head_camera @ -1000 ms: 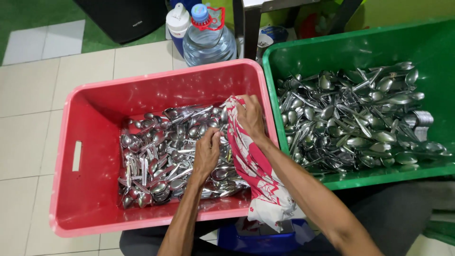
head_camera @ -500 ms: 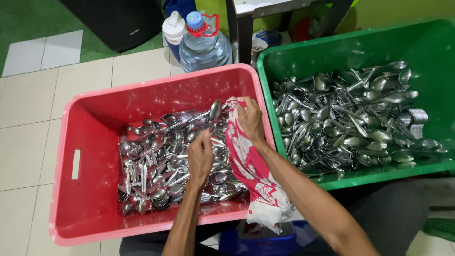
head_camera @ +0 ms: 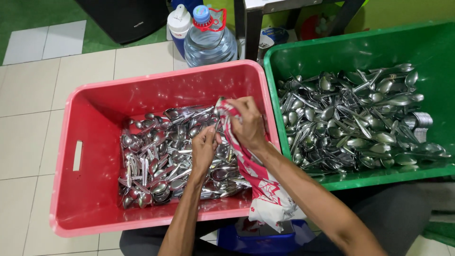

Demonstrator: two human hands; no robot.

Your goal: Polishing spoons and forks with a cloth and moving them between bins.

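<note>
A red plastic tub [head_camera: 95, 118] holds a heap of metal spoons [head_camera: 161, 156]. Over its right part, my right hand [head_camera: 249, 124] grips a red-and-white patterned cloth [head_camera: 258, 185] that trails over the tub's front rim. My left hand [head_camera: 204, 149] is raised just above the heap, fingers pinched on a spoon handle [head_camera: 217, 124] whose upper end goes into the cloth in my right hand. The two hands almost touch.
A green tub [head_camera: 308, 52] to the right holds several more spoons [head_camera: 355, 118]. Behind the red tub stand a large clear water bottle [head_camera: 208, 42] and a white bottle [head_camera: 179, 23]. A blue stool [head_camera: 256, 239] shows below. Tiled floor lies to the left.
My left hand has lifted off the spoon heap and moved right toward the cloth, now pinching a spoon. My right hand with the cloth stayed roughly in place.
</note>
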